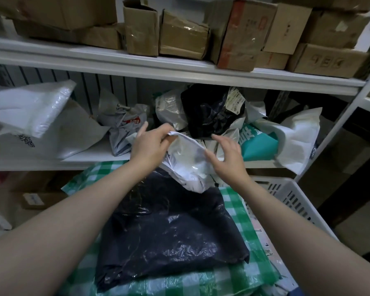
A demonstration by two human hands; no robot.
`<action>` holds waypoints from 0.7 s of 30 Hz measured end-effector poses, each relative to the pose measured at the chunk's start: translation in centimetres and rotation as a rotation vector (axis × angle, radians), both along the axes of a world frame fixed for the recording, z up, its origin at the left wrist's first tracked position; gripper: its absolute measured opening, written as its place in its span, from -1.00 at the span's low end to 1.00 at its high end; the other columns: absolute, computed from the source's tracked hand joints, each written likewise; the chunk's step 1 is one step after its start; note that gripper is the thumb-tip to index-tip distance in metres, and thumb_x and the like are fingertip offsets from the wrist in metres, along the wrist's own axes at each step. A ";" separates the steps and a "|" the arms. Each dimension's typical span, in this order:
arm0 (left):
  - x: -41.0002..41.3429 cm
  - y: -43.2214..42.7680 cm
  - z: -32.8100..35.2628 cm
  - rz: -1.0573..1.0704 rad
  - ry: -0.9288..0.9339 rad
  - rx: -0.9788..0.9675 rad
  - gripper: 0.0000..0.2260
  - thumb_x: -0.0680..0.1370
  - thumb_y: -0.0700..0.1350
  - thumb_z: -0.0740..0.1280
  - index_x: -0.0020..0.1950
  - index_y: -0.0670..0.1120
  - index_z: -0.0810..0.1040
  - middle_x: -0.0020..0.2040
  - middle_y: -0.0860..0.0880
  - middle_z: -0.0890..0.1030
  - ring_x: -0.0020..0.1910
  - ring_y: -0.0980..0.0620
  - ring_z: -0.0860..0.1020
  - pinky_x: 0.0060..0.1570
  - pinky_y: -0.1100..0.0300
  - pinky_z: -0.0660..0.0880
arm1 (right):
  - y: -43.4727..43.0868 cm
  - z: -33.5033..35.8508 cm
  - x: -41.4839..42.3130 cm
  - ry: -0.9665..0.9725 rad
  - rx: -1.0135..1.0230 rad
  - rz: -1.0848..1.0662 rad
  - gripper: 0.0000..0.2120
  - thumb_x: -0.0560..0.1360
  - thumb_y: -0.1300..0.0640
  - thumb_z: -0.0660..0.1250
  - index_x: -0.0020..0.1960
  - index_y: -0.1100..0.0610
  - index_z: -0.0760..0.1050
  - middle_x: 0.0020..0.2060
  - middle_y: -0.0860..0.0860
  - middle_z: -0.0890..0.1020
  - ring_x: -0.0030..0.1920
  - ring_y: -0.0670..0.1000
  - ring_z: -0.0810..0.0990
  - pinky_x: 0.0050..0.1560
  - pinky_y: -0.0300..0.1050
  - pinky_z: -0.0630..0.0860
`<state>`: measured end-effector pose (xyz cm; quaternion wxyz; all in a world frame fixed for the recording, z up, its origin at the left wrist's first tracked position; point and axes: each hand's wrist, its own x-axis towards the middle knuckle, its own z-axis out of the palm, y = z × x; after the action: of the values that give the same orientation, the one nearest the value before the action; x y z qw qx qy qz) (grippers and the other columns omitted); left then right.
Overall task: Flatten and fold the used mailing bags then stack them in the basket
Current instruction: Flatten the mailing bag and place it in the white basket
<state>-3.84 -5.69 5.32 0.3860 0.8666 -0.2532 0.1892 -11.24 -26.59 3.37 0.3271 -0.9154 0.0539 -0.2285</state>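
Well, a white metal shelf unit (179, 69) fills the bkgd: creased cardboard boxes (184, 37) up top, crumpled poly mailers (214, 112) heaped on the mid shelf. Lower rt, a white slotted plastic basket (286, 195). Beside its wall lies a green-white checked bag (237, 212) w/ a glossy, wrinkled dark bag (165, 236) folded flat on it. Above that is a crinkly white mailing bag (188, 163). The left hand (147, 148) pinches its top edge; the right hand (229, 159) is loose-fingered, thumb at the edge.

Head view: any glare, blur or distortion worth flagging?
Head view: dim and soft throughout; the wide lens bows the shelf; sheen patches on the black bag and on the white bag the left hand pinches; right hand slightly blurred.
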 end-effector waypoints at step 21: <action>-1.2 -2.0 -2.1 -0.118 0.822 -0.419 -0.64 0.54 0.26 0.28 0.22 0.08 0.48 0.17 0.07 0.58 0.12 0.07 0.55 0.09 0.10 0.52 | 0.2 -1.0 1.3 0.033 1.239 -0.054 -0.71 0.68 0.06 0.14 0.29 0.18 0.48 0.12 0.16 0.66 0.12 0.15 0.65 0.21 0.14 0.55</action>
<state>-5.01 -7.71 3.17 0.6313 0.7571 -0.0846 -0.1450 -9.93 -26.43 2.42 0.7910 -0.5570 0.2047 -0.1489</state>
